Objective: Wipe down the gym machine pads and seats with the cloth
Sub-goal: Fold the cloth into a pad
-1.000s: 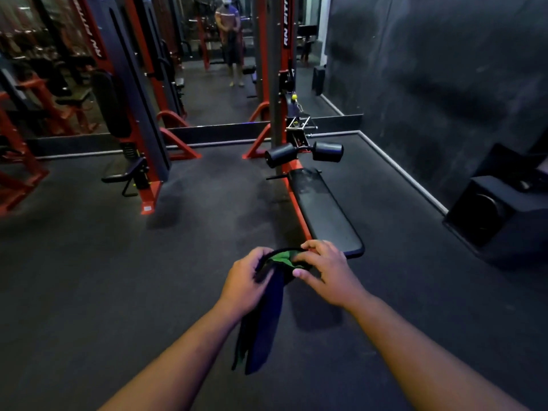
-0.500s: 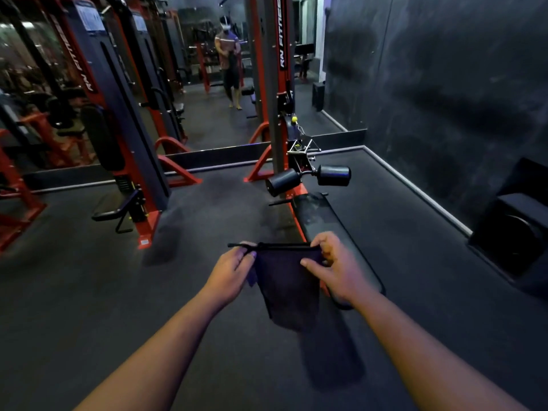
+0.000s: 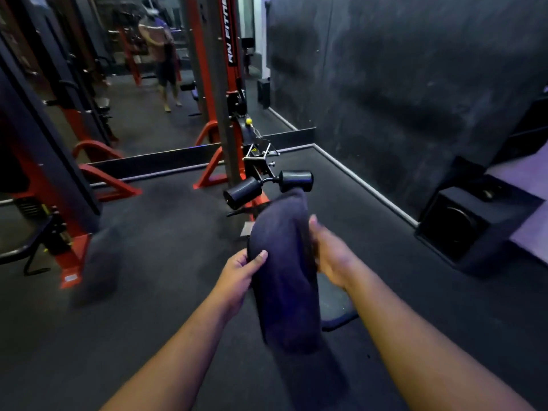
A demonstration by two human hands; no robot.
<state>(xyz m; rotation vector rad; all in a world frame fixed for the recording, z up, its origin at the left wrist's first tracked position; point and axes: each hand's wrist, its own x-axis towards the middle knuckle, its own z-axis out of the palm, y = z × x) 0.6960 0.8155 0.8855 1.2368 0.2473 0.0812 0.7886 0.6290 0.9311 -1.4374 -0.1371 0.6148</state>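
cloth [image 3: 283, 280] | between hands | left hand [image 3: 239, 269] pinching edge

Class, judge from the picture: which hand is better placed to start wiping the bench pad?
Probably the right hand: it lies over the bench pad; the left hand grips the cloth beside it.

Dark navy cloth [image 3: 283, 280], black roller pads [image 3: 243, 192], red-and-black machine frame [image 3: 218, 84], dark grey floor [image 3: 148, 277]
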